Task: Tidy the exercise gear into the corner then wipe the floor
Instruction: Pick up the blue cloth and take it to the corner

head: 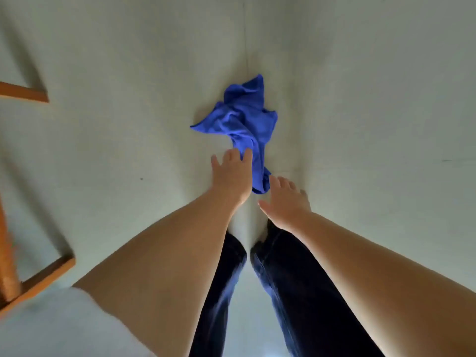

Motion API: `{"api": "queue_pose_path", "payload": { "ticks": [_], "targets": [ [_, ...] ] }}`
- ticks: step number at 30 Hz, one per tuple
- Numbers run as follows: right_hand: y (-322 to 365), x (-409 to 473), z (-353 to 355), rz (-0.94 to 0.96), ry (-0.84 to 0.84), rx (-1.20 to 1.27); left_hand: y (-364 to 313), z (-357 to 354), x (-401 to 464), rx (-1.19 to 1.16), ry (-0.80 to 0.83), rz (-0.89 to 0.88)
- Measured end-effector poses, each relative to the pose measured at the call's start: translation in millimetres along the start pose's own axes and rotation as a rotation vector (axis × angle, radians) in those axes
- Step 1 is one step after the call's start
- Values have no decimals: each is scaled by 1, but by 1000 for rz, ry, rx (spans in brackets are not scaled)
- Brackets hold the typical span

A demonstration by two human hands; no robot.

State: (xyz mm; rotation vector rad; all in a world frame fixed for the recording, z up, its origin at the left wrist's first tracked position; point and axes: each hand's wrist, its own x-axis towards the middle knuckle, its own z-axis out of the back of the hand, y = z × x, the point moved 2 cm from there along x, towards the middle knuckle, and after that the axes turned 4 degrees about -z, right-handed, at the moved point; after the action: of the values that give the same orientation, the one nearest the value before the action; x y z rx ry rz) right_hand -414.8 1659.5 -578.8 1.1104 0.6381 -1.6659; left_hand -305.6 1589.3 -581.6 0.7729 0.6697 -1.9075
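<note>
The cloth lies crumpled on the floor, directly ahead of the person's legs, on a faint seam line in the floor. A narrow tail of the cloth trails back toward the person and ends between the 2 hands.

The left hand is spread, fingers extended, with its fingertips touching the tail of the cloth; it has not closed on it. The right hand is open, palm down, just beside the tail's end and grasping nothing.

No exercise gear is in view, so the step in hand appears to be the wipe. A wooden frame stands at the left edge, well apart from the cloth.

Procedure for a good wipe:
1. Gather the cloth with both hands and fold it into 1 flat pad; a bunched cloth touches the floor at only a few points.
2. Press with a flat palm, not the fingertips.
3. Work in overlapping passes, starting far and drawing toward the legs.
4. Cover the small dark speck left of the hands.
</note>
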Motion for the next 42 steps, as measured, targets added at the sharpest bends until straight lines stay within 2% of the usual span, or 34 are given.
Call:
{"api": "queue_pose_path", "payload": {
  "ticks": [2,4,7,9,11,17,19,22,26,29,32,34,37,39,42],
  "targets": [
    [1,48,-35,-36,-20,78,-5,-39,44,33,5,-53],
    [2,81,-63,-54,-18,110,1,-71,77,150,-31,-188],
    [4,108,-85,-75,-42,101,23,-101,110,371,-332,-384],
    [2,115,-86,-55,-137,78,31,-103,114,477,-342,-446],
    [-1,109,-76,-28,-180,111,38,-89,106,502,-271,-452],
    [2,10,-3,-14,-159,579,40,-11,15,327,-243,-450],
    [6,-32,30,-10,-186,633,40,22,-28,260,-170,-399],
    [17,-97,83,20,-251,649,35,86,-95,21,-188,-351],
    [33,-185,150,64,-265,699,29,150,-175,-138,-84,-215],
    [42,-247,193,104,-312,686,30,198,-226,-361,-92,-144],
    [45,-303,228,156,-266,663,33,251,-271,-558,-172,-53],
    [44,-341,249,233,-218,605,30,287,-300,-572,-204,-55],
    [39,-388,269,329,-237,347,22,332,-334,-566,-315,-53],
    [31,-410,271,337,-282,171,16,353,-349,-650,-410,-14],
    [14,-442,275,253,-393,140,0,367,-373,-678,-476,5]
  ]
}}
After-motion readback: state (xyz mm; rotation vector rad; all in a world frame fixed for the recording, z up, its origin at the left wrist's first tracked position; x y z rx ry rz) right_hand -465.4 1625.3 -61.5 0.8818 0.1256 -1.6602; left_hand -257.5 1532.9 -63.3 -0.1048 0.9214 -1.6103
